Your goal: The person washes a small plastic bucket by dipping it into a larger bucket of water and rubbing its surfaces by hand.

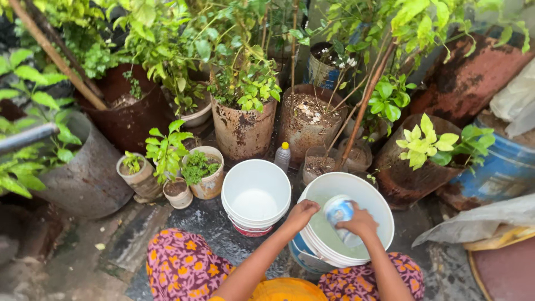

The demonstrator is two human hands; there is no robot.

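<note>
1. Nearest: person's knees in floral cloth, w/ both arms reaching fwd over the near bucket (374,207), white, part-filled w/ pale greenish water, stacked on a blue one.
2. Right hand (359,222) is closed round a small tub (340,212), white w/ blue label, held inside the bucket just above or at the water; can't tell if it touches. Left hand (301,212) is curled over the bucket rim, fingers gripping the edge.
3. Risk, as I judge it: tub looks wet, so grip could slip and it drops in, splashing. Left hand pulling on the rim could tip the bucket, since it sits stacked and not flat on the floor.
4. Second bucket (256,192), white and empty-looking, stands just left, rims near or touching. A knock from the left elbow could shove it.
5. Floor (139,245) is wet and dark by the knees, so slipping is possible when shifting weight.
6. Room: tight. Small bottle (283,156) w/ yellow cap stands just behind, btwn the buckets; easy to topple if a bucket slides back. Small pots (204,173) crowd the left.
7. Far: rusty planters (243,129) and a blue drum (504,167) wall off the back and right. A leaning stick (365,103) overhangs the near bucket. Only open side is toward the person.
</note>
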